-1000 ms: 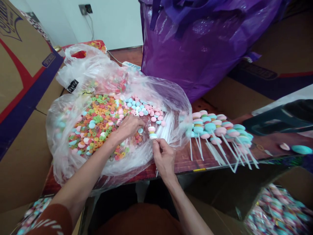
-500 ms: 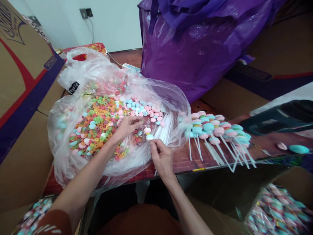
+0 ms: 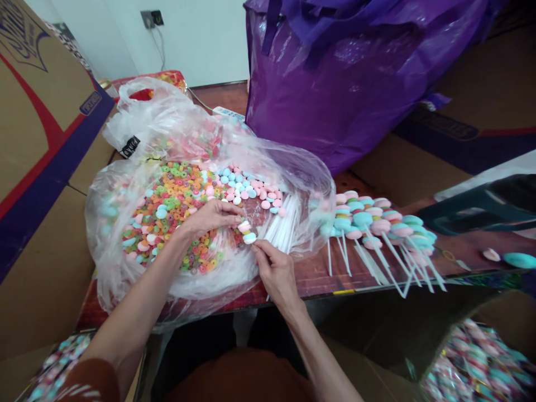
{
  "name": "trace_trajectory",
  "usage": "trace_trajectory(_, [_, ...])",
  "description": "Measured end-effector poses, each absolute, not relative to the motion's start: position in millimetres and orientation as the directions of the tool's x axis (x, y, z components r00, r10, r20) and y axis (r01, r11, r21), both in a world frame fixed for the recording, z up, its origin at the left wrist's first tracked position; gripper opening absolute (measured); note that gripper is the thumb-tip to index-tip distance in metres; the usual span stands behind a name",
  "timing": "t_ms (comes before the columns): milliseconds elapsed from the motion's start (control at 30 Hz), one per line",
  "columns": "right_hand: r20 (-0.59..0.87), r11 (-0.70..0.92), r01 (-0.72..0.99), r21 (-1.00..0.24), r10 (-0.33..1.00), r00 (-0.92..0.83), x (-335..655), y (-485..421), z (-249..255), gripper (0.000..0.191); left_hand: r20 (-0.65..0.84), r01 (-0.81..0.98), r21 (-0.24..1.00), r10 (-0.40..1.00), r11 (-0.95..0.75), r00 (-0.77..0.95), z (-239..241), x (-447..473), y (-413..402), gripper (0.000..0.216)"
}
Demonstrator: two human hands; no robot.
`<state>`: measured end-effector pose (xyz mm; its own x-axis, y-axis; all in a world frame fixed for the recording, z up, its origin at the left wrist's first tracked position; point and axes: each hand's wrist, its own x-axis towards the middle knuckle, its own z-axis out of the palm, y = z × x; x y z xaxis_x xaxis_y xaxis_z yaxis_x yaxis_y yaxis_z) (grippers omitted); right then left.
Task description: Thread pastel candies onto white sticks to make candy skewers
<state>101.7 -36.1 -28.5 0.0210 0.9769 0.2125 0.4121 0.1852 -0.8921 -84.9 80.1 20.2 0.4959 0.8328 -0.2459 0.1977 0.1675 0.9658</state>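
In my right hand [image 3: 275,271], thumb and fingers pinch the stick of a marshmallow skewer [image 3: 247,232], which tilts up and left. Pink, yellow and pale blue-white pieces are stacked on it. My left hand [image 3: 213,216] is closed in a pinch at the skewer's top end, with a small greenish candy ring [image 3: 242,219] at the fingertips, partly hidden. Below and around both hands lies an opened clear plastic bag [image 3: 111,279], spread with colourful candy rings [image 3: 173,190], pink and blue marshmallows [image 3: 238,181] and a bundle of white sticks [image 3: 287,223].
Finished marshmallow skewers [image 3: 377,220] are piled on the table [image 3: 310,282] to the right. A big purple bag [image 3: 355,84] stands behind. Cardboard boxes flank the left [image 3: 42,151] and right sides. Wrapped sweets [image 3: 481,363] fill an open box at lower right.
My left fingertips, apart from the skewer before, have come down to its top end. The skewer has shifted slightly left and tilted toward my left hand.
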Motion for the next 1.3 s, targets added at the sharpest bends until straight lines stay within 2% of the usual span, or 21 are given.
trace_trajectory(167, [0.265, 0.239, 0.473, -0.848, 0.964, -0.011, 97.7, -38.0, -34.2, 0.027, -0.245, 0.334, 0.940, 0.817, 0.068, 0.522, 28.8, -100.5, 78.6, 0.022])
trace_trajectory(267, [0.311, 0.289, 0.459, -0.840, 0.950, -0.028, 97.2, -37.7, -33.6, 0.024, -0.242, 0.348, 0.936, 0.821, 0.057, 0.517, 26.8, -100.3, 73.2, 0.023])
trace_trajectory(533, [0.411, 0.375, 0.487, -0.788, 0.911, -0.037, 100.6, -39.0, -23.9, 0.023, -0.347, 0.161, 0.938, 0.847, 0.308, 0.402, 18.6, -82.9, 45.6, 0.040])
trace_trajectory(633, [0.441, 0.395, 0.501, -0.770, 0.897, -0.028, 100.5, -40.5, -23.6, 0.023, -0.359, 0.093, 0.932, 0.849, 0.351, 0.388, 16.0, -77.0, 39.0, 0.045])
trace_trajectory(733, [0.451, 0.390, 0.515, -0.763, 0.893, -0.008, 99.8, -41.1, -24.4, 0.024, -0.381, 0.105, 0.922, 0.833, 0.372, 0.401, 13.1, -70.9, 36.2, 0.048])
trace_trajectory(867, [0.403, 0.328, 0.511, -0.794, 0.915, 0.039, 99.7, -38.7, -25.9, 0.025, -0.358, 0.156, 0.934, 0.849, 0.322, 0.389, 8.2, -60.8, 39.1, 0.050])
trace_trajectory(933, [0.355, 0.259, 0.492, -0.831, 0.928, 0.111, 100.8, -36.5, -26.4, 0.025, -0.309, 0.170, 0.948, 0.905, 0.269, 0.291, 5.6, -56.0, 43.2, 0.052])
trace_trajectory(1000, [0.306, 0.184, 0.465, -0.866, 0.931, 0.201, 102.4, -34.6, -26.9, 0.026, -0.182, 0.278, 0.952, 0.970, 0.133, 0.162, 3.7, -52.8, 47.3, 0.049])
trace_trajectory(1067, [0.278, 0.140, 0.442, -0.886, 0.923, 0.265, 103.7, -33.7, -27.3, 0.026, -0.006, 0.494, 0.867, 0.992, -0.059, 0.129, 2.6, -51.2, 48.9, 0.037])
trace_trajectory(1133, [0.270, 0.129, 0.432, -0.893, 0.920, 0.284, 104.3, -33.6, -27.7, 0.026, 0.095, 0.689, 0.692, 0.974, -0.214, 0.208, 2.2, -49.7, 46.9, 0.024])
trace_trajectory(1233, [0.269, 0.131, 0.427, -0.895, 0.922, 0.280, 103.7, -34.4, -28.1, 0.026, 0.089, 0.828, 0.475, 0.952, -0.298, 0.292, 2.3, -45.9, 41.2, 0.013])
trace_trajectory(1300, [0.269, 0.130, 0.426, -0.895, 0.920, 0.284, 103.1, -34.8, -28.4, 0.026, 0.066, 0.851, 0.432, 0.952, -0.298, 0.300, 2.7, -44.3, 40.2, 0.013])
